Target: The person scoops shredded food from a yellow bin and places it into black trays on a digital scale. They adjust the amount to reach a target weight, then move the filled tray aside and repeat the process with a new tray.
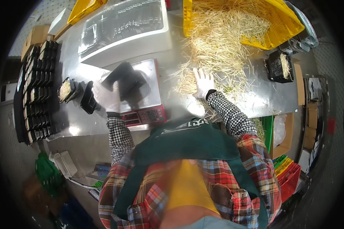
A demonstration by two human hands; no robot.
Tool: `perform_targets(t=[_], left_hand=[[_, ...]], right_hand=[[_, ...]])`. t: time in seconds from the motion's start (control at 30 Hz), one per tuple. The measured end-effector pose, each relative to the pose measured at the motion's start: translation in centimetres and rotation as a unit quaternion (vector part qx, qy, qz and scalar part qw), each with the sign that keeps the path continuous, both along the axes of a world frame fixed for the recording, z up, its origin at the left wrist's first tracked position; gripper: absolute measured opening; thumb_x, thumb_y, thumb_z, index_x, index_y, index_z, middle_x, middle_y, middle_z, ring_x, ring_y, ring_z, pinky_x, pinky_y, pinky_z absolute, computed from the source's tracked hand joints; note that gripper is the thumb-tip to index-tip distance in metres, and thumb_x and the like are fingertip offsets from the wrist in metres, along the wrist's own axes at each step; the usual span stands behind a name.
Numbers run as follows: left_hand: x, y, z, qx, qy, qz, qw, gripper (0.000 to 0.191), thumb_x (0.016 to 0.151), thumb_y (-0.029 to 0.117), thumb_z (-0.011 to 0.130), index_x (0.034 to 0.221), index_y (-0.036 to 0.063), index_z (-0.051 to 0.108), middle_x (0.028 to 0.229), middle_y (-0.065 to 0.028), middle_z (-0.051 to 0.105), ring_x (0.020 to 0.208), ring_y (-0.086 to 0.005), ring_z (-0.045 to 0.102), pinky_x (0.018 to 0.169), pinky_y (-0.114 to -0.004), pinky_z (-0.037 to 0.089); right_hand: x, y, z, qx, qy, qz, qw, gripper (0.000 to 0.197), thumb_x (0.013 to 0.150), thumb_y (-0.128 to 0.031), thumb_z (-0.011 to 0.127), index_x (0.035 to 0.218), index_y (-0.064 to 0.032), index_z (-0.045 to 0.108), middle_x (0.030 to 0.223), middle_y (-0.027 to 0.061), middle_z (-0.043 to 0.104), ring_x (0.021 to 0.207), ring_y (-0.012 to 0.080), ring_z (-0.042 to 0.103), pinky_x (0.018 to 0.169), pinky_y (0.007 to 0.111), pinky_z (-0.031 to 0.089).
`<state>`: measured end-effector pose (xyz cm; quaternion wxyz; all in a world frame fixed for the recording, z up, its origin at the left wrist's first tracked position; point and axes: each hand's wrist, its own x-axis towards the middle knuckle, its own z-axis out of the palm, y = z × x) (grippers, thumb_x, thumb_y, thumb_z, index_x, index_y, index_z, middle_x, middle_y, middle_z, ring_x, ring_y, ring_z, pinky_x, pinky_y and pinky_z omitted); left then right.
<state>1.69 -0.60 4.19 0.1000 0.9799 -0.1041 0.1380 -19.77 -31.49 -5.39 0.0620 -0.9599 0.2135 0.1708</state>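
My left hand, in a white glove, is over the left edge of a red-framed scale with a metal plate. Beside its thumb a black plastic tray is tilted and blurred above the plate. Another black tray stands against the fingers on the table; which tray the hand grips is unclear. My right hand, also gloved, lies palm down with fingers spread on the near edge of a heap of pale bean sprouts. The scale's display is too small to read.
The sprouts spill from a tipped yellow crate. A white foam box holds clear plastic lids. Filled black trays are stacked at the left; a filled tray stands nearer. Another black tray with sprouts is at the right.
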Motion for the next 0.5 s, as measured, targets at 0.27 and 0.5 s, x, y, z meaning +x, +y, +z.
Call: perform_targets(t=[0.27, 0.5], left_hand=[[3.3, 7.2, -9.0, -0.452, 0.164, -0.069, 0.874, 0.054, 0.085, -0.005, 0.048, 0.138, -0.0037, 0.044, 0.127, -0.0127, 0.058, 0.114, -0.0216, 0.057, 0.102, -0.031, 0.042], [-2.0, -4.7, -1.2, -0.590, 0.258, -0.163, 0.748, 0.061, 0.080, -0.009, 0.038, 0.141, -0.0015, 0.043, 0.134, -0.0123, 0.052, 0.123, -0.0210, 0.051, 0.106, -0.030, 0.039]], right_hand=[[-0.1, -3.6, 0.1, 0.214, -0.103, -0.087, 0.967, 0.095, 0.076, -0.024, 0.076, 0.150, -0.0032, 0.020, 0.123, 0.0225, 0.059, 0.113, 0.0323, 0.059, 0.095, 0.038, 0.049], [-4.1, -12.7, 3.8, 0.491, -0.270, -0.117, 0.820, 0.092, 0.068, -0.006, 0.076, 0.148, -0.0026, 0.029, 0.130, 0.0160, 0.057, 0.112, 0.0224, 0.059, 0.097, 0.030, 0.048]])
